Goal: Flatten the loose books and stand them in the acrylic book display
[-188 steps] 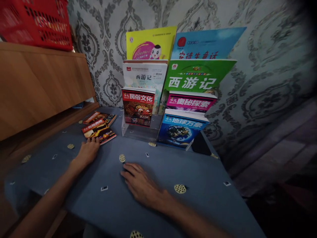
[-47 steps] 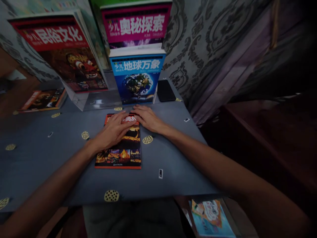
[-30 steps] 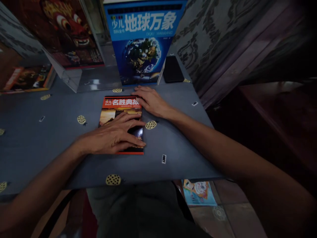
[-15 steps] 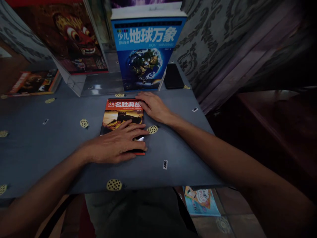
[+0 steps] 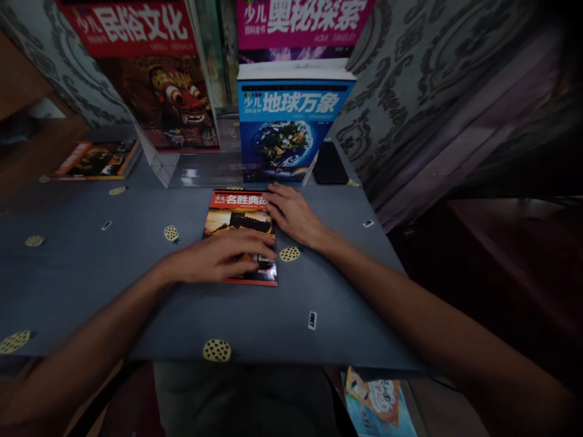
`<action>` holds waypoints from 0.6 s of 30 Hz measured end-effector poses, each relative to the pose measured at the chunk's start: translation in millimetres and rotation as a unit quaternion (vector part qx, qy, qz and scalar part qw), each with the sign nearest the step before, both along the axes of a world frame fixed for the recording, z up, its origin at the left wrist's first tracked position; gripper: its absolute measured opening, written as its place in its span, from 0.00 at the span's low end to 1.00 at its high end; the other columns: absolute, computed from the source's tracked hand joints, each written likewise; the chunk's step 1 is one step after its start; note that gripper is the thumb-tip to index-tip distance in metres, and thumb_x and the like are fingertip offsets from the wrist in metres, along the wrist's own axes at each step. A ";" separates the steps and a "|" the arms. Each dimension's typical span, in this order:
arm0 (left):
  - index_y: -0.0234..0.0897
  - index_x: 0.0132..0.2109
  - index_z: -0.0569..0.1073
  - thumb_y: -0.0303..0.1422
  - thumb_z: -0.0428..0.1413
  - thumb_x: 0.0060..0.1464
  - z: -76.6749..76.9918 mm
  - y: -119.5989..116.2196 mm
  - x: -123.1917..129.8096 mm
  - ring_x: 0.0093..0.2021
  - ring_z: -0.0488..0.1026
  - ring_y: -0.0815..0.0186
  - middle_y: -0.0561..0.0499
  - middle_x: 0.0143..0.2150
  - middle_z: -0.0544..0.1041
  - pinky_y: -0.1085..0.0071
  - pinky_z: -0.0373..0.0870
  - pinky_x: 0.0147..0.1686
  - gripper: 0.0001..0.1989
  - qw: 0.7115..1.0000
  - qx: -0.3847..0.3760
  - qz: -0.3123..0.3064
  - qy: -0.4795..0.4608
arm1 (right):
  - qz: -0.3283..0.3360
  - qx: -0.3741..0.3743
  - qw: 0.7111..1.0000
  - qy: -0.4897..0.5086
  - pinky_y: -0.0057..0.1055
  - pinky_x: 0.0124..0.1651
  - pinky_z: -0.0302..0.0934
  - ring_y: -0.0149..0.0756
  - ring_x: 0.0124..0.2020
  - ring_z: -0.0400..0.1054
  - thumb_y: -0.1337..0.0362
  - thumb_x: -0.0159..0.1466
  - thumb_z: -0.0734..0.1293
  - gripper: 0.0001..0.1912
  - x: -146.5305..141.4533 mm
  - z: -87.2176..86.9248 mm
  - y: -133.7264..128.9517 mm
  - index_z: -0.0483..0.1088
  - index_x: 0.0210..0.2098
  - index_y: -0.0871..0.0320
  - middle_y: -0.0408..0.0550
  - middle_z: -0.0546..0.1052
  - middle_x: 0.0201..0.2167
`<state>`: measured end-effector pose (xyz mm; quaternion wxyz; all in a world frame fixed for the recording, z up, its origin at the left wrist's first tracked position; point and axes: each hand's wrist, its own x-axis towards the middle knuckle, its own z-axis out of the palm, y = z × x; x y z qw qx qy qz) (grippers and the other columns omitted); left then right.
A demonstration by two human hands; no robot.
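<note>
A closed book (image 5: 241, 220) with a red title band and a golden picture of a wall lies flat on the table in front of me. Over its lower half reaches my left hand (image 5: 223, 254), palm down, fingers stretched out and a little blurred. Whether that hand touches the cover, I cannot tell. My right hand (image 5: 291, 212) lies at the book's upper right corner, its fingers extended and covering the end of the title. Just beyond it, a blue book (image 5: 286, 130) with a globe on the cover stands upright in a clear stand (image 5: 200, 170).
A red book (image 5: 177, 103) with a mask picture stands at the back left, and a magenta one (image 5: 305, 24) behind the blue book. A phone (image 5: 330, 162) lies at the right. Another book (image 5: 98, 159) lies far left. The tablecloth (image 5: 255, 321) has pineapple prints.
My view has tilted up, showing more of the standing books. My left hand has shifted up and left on the cover, uncovering more of the lower right corner. The right hand stays at the corner.
</note>
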<state>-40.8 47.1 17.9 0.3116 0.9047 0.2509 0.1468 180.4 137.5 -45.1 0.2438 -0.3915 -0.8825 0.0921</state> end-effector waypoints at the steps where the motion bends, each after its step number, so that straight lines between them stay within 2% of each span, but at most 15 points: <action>1: 0.40 0.58 0.73 0.33 0.49 0.68 -1.3 6.0 -5.8 0.60 0.72 0.61 0.45 0.60 0.76 0.62 0.68 0.60 0.15 0.999 -0.004 0.035 -0.018 | 0.002 0.008 1.000 -0.004 0.53 0.68 0.56 0.52 0.67 0.61 0.63 0.72 0.58 0.20 -1.5 0.3 -3.3 0.72 0.57 0.65 0.62 0.72 0.62; 4: 0.37 0.54 0.74 0.29 0.46 0.67 -12.0 24.9 -24.9 0.52 0.76 0.63 0.46 0.51 0.80 0.63 0.70 0.55 0.15 0.983 0.064 0.168 -0.034 | 0.025 0.036 0.999 -0.007 0.56 0.67 0.56 0.52 0.65 0.63 0.62 0.71 0.60 0.18 -10.0 2.2 -18.8 0.73 0.56 0.59 0.58 0.74 0.59; 6: 0.35 0.52 0.75 0.27 0.47 0.64 -21.9 35.1 -36.0 0.52 0.75 0.61 0.46 0.50 0.80 0.61 0.69 0.56 0.15 0.971 0.107 0.213 -0.015 | 0.063 0.047 0.997 -0.004 0.58 0.65 0.58 0.52 0.62 0.65 0.63 0.71 0.60 0.17 -19.2 6.0 -33.9 0.73 0.56 0.56 0.56 0.75 0.58; 10: 0.37 0.51 0.75 0.26 0.46 0.62 -34.3 44.3 -46.9 0.53 0.74 0.62 0.47 0.51 0.79 0.60 0.68 0.58 0.16 0.968 0.125 0.220 -0.003 | 0.180 0.038 0.983 -0.029 0.52 0.64 0.62 0.50 0.61 0.64 0.63 0.72 0.59 0.18 -41.6 20.5 -70.3 0.73 0.56 0.60 0.59 0.74 0.57; 14: 0.36 0.50 0.75 0.25 0.47 0.62 -35.5 43.6 -46.8 0.54 0.73 0.61 0.46 0.51 0.78 0.60 0.68 0.58 0.15 0.968 0.137 0.211 -0.009 | 0.297 0.032 0.951 -0.085 0.50 0.67 0.58 0.46 0.66 0.60 0.58 0.75 0.57 0.21 -59.3 30.2 -98.9 0.67 0.62 0.60 0.57 0.69 0.64; 18: 0.37 0.50 0.74 0.25 0.46 0.63 -36.1 43.2 -46.5 0.54 0.73 0.61 0.46 0.51 0.78 0.59 0.67 0.58 0.15 0.968 0.145 0.204 -0.006 | 0.344 0.010 0.933 -0.106 0.49 0.72 0.49 0.42 0.71 0.54 0.57 0.75 0.56 0.24 -64.3 27.3 -106.3 0.61 0.66 0.62 0.56 0.66 0.68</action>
